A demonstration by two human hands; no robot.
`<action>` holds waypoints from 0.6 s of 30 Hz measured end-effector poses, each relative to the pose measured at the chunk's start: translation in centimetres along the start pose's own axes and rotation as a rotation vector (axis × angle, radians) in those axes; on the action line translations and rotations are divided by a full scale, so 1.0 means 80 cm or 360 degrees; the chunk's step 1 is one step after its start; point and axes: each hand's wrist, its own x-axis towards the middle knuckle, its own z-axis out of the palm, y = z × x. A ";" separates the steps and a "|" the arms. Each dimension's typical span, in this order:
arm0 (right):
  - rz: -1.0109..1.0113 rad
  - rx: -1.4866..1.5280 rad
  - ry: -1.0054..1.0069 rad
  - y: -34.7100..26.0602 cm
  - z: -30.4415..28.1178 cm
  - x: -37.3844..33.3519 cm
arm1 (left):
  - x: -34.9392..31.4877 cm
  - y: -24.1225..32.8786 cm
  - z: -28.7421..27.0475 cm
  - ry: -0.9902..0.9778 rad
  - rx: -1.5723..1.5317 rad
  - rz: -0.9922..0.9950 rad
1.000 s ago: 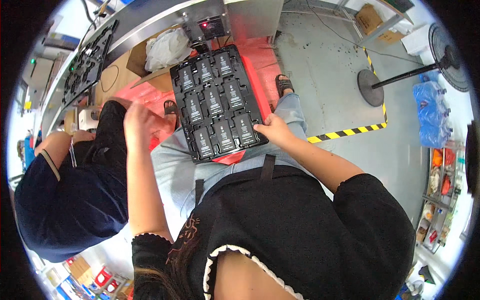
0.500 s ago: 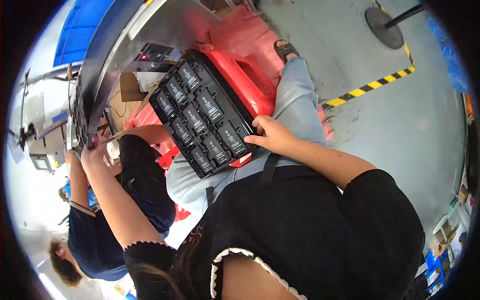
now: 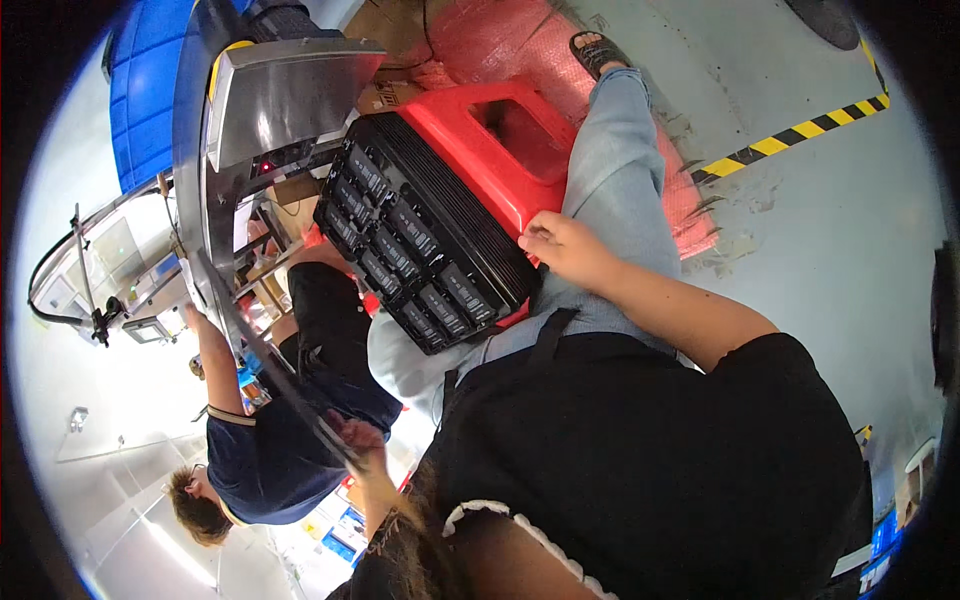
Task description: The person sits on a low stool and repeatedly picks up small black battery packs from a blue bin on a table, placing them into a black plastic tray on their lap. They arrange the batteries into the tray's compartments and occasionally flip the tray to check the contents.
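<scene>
A stack of black plastic trays (image 3: 455,215) leans tilted across my lap and against a red plastic container. Its top tray holds several flat black rectangular blocks (image 3: 410,225) with pale printing, set in rows. My right hand (image 3: 568,248) is closed at the stack's right edge, fingers curled against the rim. My left hand (image 3: 362,440) is closed at the lower end of a thin dark tray (image 3: 285,385). That tray is seen nearly edge-on and smeared by motion, so its face is hidden.
The red container (image 3: 450,115) stands beyond the trays. A metal machine housing (image 3: 285,100) with a red light is at the left. A co-worker (image 3: 290,440) in dark clothes works close by on my left. Pink bubble wrap (image 3: 500,45) and striped floor tape (image 3: 790,140) lie ahead.
My left hand has drawn the thin dark tray down and back toward me, away from the machine. My right hand has shifted slightly along the stack's edge. The view has turned a little.
</scene>
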 end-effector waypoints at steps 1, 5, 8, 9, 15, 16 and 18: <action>0.0060 0.0009 -0.0033 -0.014 -0.008 -0.003 | 0.007 -0.016 0.003 -0.0384 0.0351 -0.0234; 0.0077 -0.0076 -0.0050 -0.016 -0.012 -0.006 | 0.016 -0.059 -0.020 0.0308 0.0876 -0.0216; 0.0086 -0.0145 -0.0041 -0.024 -0.010 -0.006 | 0.031 -0.103 0.016 0.0211 0.1104 -0.0050; 0.0074 -0.0190 -0.0021 -0.023 -0.007 -0.005 | 0.046 -0.107 0.001 0.0196 0.1312 0.0007; -0.0417 -0.0431 0.0197 -0.088 0.033 0.004 | 0.127 -0.178 0.018 0.0028 0.2130 0.0603; -0.0556 -0.0559 0.0238 -0.093 0.045 0.012 | 0.136 -0.189 0.020 -0.0131 0.2151 0.0874; -0.0848 -0.0807 0.0316 -0.095 0.065 0.031 | 0.154 -0.195 0.022 -0.0264 0.1985 0.0822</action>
